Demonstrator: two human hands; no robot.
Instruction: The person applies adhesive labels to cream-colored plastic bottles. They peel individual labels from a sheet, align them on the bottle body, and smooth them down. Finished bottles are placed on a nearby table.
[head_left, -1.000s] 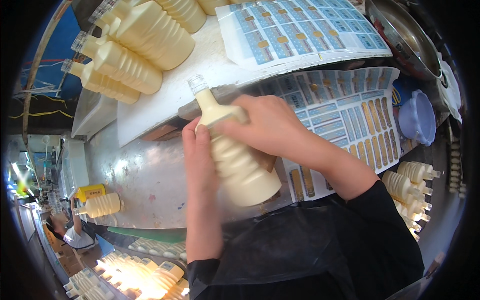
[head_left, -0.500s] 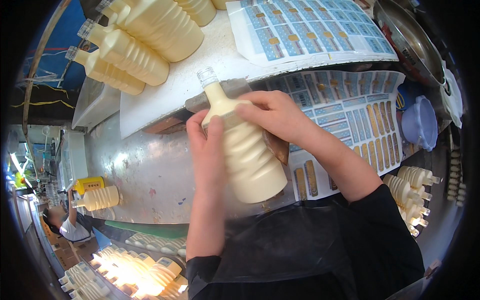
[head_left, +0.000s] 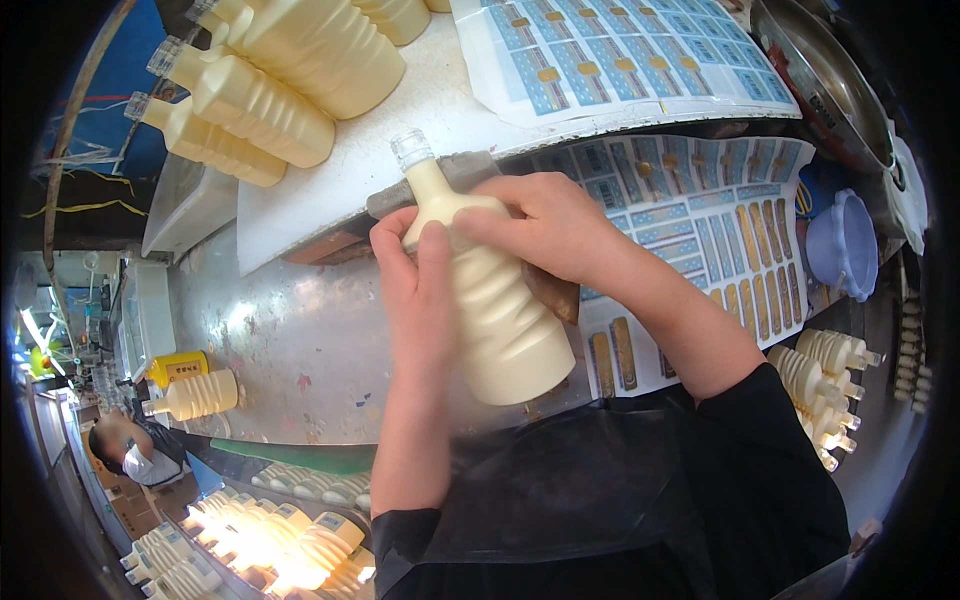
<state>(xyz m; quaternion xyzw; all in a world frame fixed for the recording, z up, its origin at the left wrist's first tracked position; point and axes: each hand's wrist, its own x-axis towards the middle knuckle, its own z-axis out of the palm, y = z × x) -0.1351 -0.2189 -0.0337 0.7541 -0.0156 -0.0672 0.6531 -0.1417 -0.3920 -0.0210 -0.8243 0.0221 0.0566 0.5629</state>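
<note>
A cream bottle with wavy ribs (head_left: 512,335) and a clear threaded neck lies slanted before me, its neck pointing away and its base toward my body. Closed around the left side of its shoulder is my left hand (head_left: 408,262), thumb on top. My right hand (head_left: 548,222) grips the other side, its thumb pressed flat on the shoulder and its fingers hidden behind. Beneath the bottle, a brown wooden piece (head_left: 553,293) and a grey block (head_left: 472,172) partly show. To the right, a sheet of blue and gold labels (head_left: 690,225) reaches under my right forearm.
More cream bottles (head_left: 260,110) stand on the white shelf at the far left, near another label sheet (head_left: 620,60). A lone bottle (head_left: 203,394) and a yellow container (head_left: 180,368) are at the left. A lilac bucket (head_left: 841,245) sits right. A co-worker (head_left: 140,450) is at lower left.
My right thumb has slid left across the bottle's shoulder, covering a strip visible there before. Both hands keep their hold. The co-worker's raised arm has come down.
</note>
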